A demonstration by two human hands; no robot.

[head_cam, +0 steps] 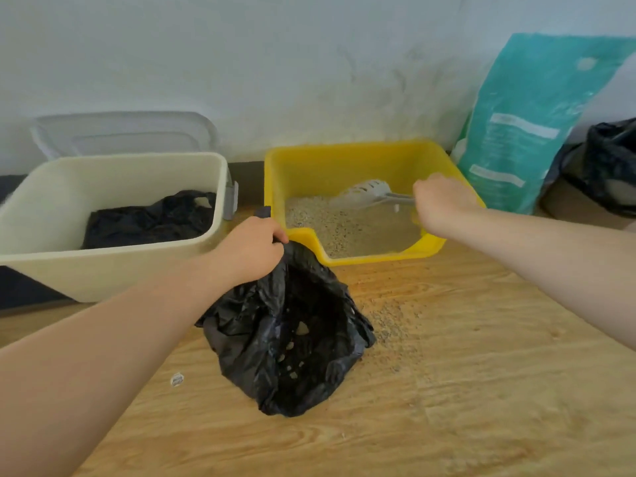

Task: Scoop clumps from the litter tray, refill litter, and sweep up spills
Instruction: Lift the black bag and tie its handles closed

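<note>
A yellow litter tray (444, 160) stands on the wooden floor by the wall, with pale litter (330, 222) piled toward its left side. My right hand (442, 201) grips the handle of a white slotted scoop (364, 192), whose head lies over the litter. My left hand (253, 247) holds the rim of an open black plastic bag (292, 335) in front of the tray. A few clumps lie inside the bag. Spilled litter (390, 321) is scattered on the floor right of the bag.
A cream bin (113, 270) with a black bag inside stands at the left, its clear lid (127, 132) against the wall. A teal litter bag (526, 125) leans on the wall at right, beside another black bag (609, 160). A small white scrap (177, 379) lies on the floor.
</note>
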